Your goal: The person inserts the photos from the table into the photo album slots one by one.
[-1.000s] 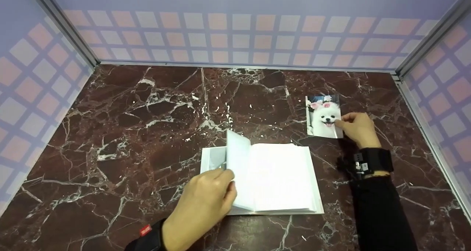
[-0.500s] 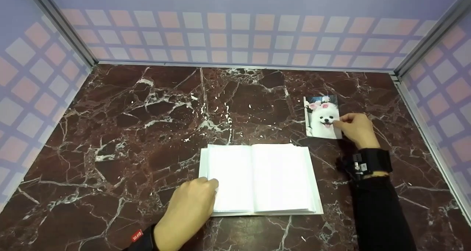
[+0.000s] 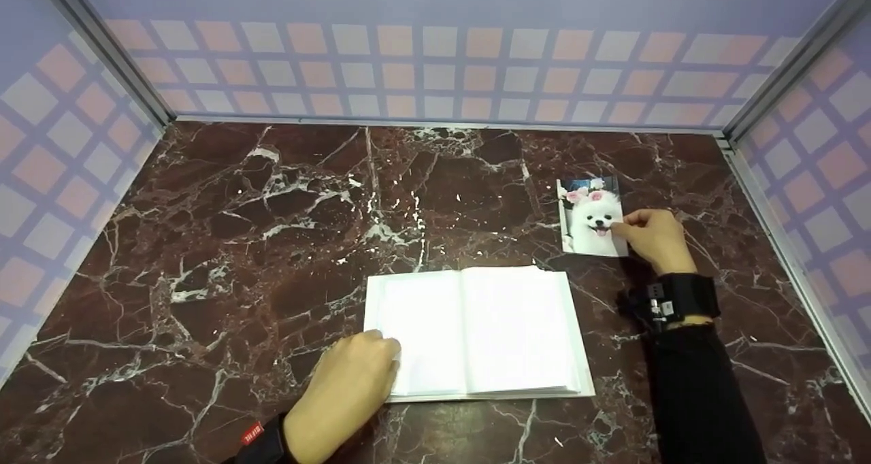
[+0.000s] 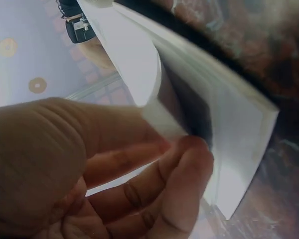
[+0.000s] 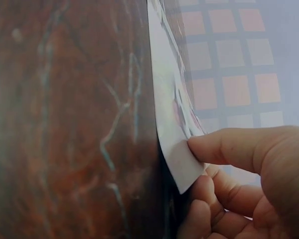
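An album point(image 3: 517, 328) with white pages lies open on the marble-patterned table. At its left edge, my left hand point(image 3: 354, 375) pinches a page point(image 4: 162, 117) between thumb and fingers; the left wrist view shows that page bent up, with a dark gap under it. Up and to the right of the album, a photo of a white dog point(image 3: 590, 219) with pink flowers on its head is held by my right hand point(image 3: 656, 238). The thumb point(image 5: 224, 147) lies on the photo's face and the fingers are behind its edge.
The dark red table point(image 3: 272, 246) with white veins surrounds the album. A lilac back wall point(image 3: 442, 69) with pink and white squares closes off the far side, and similar side walls point(image 3: 47, 158) stand left and right.
My left hand has turned a raised page over to the left and now sits at the album's left edge. The right hand and photo stay nearly in place.
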